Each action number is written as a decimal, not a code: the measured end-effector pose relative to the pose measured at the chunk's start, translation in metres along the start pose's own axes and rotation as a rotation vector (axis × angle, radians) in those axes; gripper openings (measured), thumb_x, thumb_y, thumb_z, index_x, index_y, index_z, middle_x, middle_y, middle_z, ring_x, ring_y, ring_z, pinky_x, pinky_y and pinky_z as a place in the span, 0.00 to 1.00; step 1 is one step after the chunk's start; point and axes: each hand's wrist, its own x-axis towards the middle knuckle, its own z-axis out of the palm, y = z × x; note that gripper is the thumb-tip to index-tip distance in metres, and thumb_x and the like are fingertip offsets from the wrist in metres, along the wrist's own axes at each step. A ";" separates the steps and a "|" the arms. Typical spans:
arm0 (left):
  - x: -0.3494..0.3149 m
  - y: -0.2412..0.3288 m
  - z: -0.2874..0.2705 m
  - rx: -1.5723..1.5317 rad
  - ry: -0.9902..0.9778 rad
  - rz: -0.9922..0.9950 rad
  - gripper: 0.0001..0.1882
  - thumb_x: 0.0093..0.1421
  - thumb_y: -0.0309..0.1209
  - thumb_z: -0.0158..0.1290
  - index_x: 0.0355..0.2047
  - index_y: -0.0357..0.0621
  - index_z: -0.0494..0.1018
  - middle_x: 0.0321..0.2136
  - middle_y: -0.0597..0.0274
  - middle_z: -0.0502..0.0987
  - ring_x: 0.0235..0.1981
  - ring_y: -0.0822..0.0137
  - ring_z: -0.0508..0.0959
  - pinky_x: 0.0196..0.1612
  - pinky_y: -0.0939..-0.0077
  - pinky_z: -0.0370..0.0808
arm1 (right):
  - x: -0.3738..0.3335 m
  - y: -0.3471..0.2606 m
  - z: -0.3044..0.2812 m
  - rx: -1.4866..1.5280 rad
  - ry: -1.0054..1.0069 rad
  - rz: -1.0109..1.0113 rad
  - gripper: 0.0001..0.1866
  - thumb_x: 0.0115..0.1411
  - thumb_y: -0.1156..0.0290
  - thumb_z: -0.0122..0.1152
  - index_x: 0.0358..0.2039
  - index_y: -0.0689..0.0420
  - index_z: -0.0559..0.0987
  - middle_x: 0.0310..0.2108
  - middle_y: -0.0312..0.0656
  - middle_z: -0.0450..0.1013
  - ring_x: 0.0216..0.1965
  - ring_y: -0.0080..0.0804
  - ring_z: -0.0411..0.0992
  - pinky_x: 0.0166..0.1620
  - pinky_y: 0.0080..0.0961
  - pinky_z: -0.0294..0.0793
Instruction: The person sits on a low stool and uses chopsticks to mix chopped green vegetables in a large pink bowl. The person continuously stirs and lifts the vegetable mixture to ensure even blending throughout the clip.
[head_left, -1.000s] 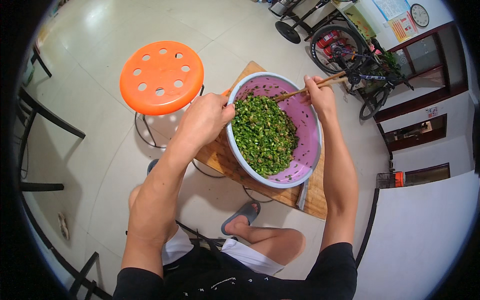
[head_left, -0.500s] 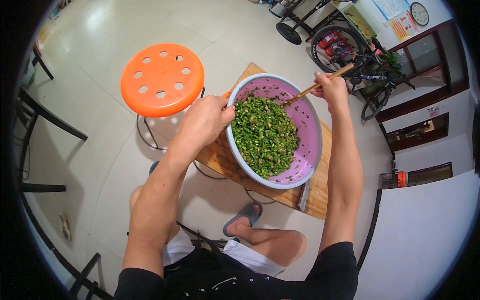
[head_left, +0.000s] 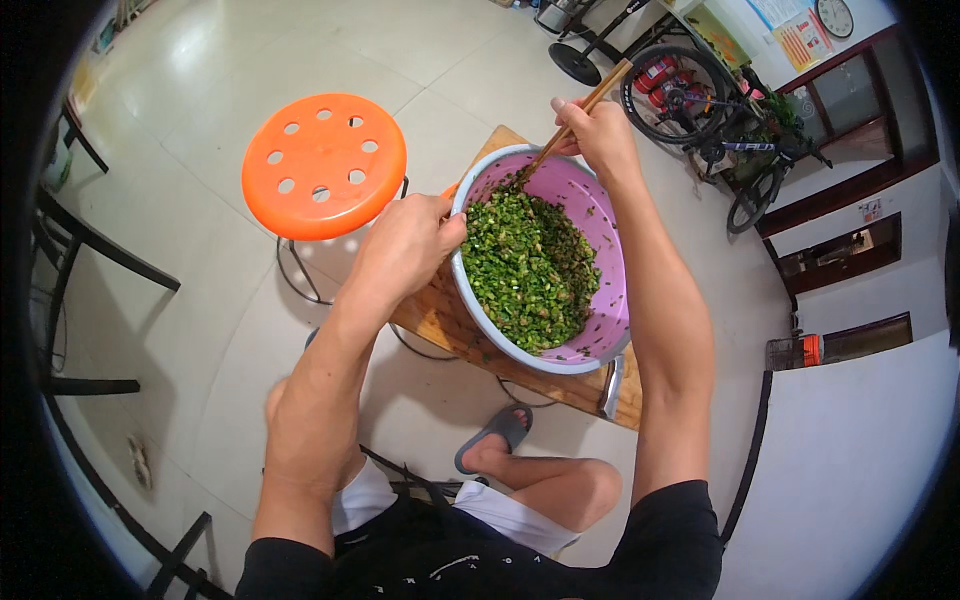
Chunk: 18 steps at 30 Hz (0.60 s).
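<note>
A round basin (head_left: 612,262), pink inside with a pale blue-grey rim, holds a heap of chopped green filling (head_left: 530,265) with darker bits mixed in. My left hand (head_left: 410,245) grips the basin's left rim, thumb over the edge. Above the far rim, my right hand (head_left: 597,135) is closed around wooden chopsticks (head_left: 553,147), which slant down to the left. Their tips are sunk in the filling at the far side. Under the basin lies a wooden board (head_left: 440,318), and a knife-like metal blade (head_left: 611,388) pokes out beside the basin's near right.
An orange round stool (head_left: 325,165) with holes in its seat stands to the left. Black chair parts (head_left: 105,240) line the left edge. A bicycle (head_left: 690,100) and a black round stand base (head_left: 574,62) are at the far right. My slippered foot (head_left: 497,438) rests below the board.
My right hand has moved left and away from me with the chopsticks, whose tips went from the filling's right side to its far side. My left hand stays on the rim.
</note>
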 end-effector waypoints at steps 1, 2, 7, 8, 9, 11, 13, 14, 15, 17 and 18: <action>0.000 0.000 0.001 -0.006 -0.002 0.001 0.19 0.65 0.37 0.51 0.30 0.27 0.75 0.17 0.44 0.70 0.19 0.57 0.71 0.30 0.59 0.71 | 0.000 0.004 -0.002 -0.066 0.004 0.001 0.19 0.64 0.59 0.67 0.28 0.66 0.81 0.22 0.42 0.78 0.23 0.31 0.81 0.28 0.26 0.83; 0.000 0.001 0.002 -0.013 0.001 0.000 0.19 0.65 0.37 0.51 0.30 0.27 0.75 0.17 0.44 0.70 0.19 0.57 0.71 0.30 0.59 0.71 | 0.000 0.006 -0.007 -0.133 0.006 -0.003 0.19 0.65 0.60 0.67 0.28 0.65 0.80 0.22 0.42 0.78 0.23 0.30 0.81 0.27 0.25 0.82; 0.000 -0.003 0.002 -0.007 0.013 -0.004 0.19 0.65 0.37 0.51 0.31 0.28 0.75 0.17 0.44 0.71 0.19 0.57 0.72 0.30 0.59 0.72 | -0.017 0.007 -0.033 -0.188 -0.077 0.073 0.12 0.61 0.67 0.62 0.30 0.66 0.81 0.23 0.43 0.79 0.24 0.31 0.82 0.30 0.26 0.85; 0.000 -0.003 0.003 -0.008 0.019 -0.007 0.19 0.66 0.37 0.51 0.31 0.28 0.75 0.17 0.45 0.71 0.19 0.57 0.72 0.30 0.59 0.72 | -0.020 0.007 -0.037 -0.090 -0.062 0.076 0.11 0.61 0.69 0.60 0.31 0.66 0.81 0.24 0.44 0.79 0.24 0.31 0.82 0.30 0.26 0.85; -0.001 -0.003 0.004 -0.008 0.025 -0.011 0.19 0.66 0.37 0.52 0.32 0.28 0.76 0.17 0.45 0.71 0.19 0.57 0.72 0.30 0.59 0.72 | -0.022 0.006 -0.039 0.009 -0.048 0.079 0.10 0.60 0.71 0.59 0.32 0.66 0.81 0.25 0.44 0.79 0.24 0.31 0.82 0.30 0.26 0.85; -0.001 0.000 0.005 -0.002 0.021 -0.002 0.19 0.67 0.38 0.51 0.33 0.28 0.76 0.18 0.45 0.72 0.20 0.57 0.72 0.31 0.59 0.72 | -0.020 0.006 -0.047 0.014 -0.017 0.079 0.09 0.60 0.73 0.59 0.33 0.68 0.80 0.27 0.46 0.80 0.25 0.31 0.82 0.30 0.28 0.87; -0.001 0.003 0.007 -0.016 0.006 0.011 0.19 0.68 0.38 0.51 0.34 0.28 0.76 0.19 0.47 0.73 0.21 0.58 0.72 0.31 0.60 0.72 | -0.008 0.015 -0.051 0.023 -0.010 0.067 0.09 0.60 0.74 0.59 0.33 0.69 0.79 0.27 0.46 0.79 0.25 0.32 0.82 0.30 0.29 0.87; -0.002 0.002 0.006 -0.030 -0.001 0.015 0.19 0.68 0.38 0.51 0.35 0.29 0.76 0.19 0.49 0.73 0.21 0.61 0.73 0.31 0.61 0.72 | -0.006 0.010 -0.044 0.000 -0.024 0.083 0.10 0.59 0.74 0.59 0.33 0.70 0.80 0.26 0.46 0.79 0.26 0.34 0.83 0.32 0.31 0.88; -0.002 0.000 0.005 -0.044 -0.009 0.022 0.19 0.69 0.38 0.51 0.36 0.29 0.76 0.19 0.51 0.74 0.22 0.63 0.73 0.32 0.62 0.72 | -0.001 0.009 -0.038 -0.026 -0.022 0.078 0.10 0.59 0.74 0.59 0.32 0.70 0.80 0.25 0.46 0.79 0.26 0.34 0.83 0.31 0.31 0.88; 0.000 -0.004 0.003 -0.074 -0.081 -0.007 0.18 0.69 0.37 0.51 0.37 0.29 0.77 0.20 0.55 0.74 0.23 0.68 0.73 0.32 0.64 0.72 | 0.007 0.006 -0.024 -0.075 -0.022 0.069 0.10 0.59 0.74 0.59 0.32 0.71 0.80 0.25 0.47 0.79 0.25 0.34 0.82 0.31 0.31 0.88; 0.000 -0.006 0.002 -0.088 -0.116 -0.023 0.17 0.70 0.36 0.51 0.37 0.29 0.77 0.20 0.58 0.74 0.24 0.70 0.73 0.32 0.65 0.72 | 0.008 0.000 -0.018 -0.098 -0.020 0.071 0.11 0.59 0.73 0.60 0.32 0.71 0.81 0.25 0.47 0.80 0.25 0.34 0.82 0.29 0.30 0.87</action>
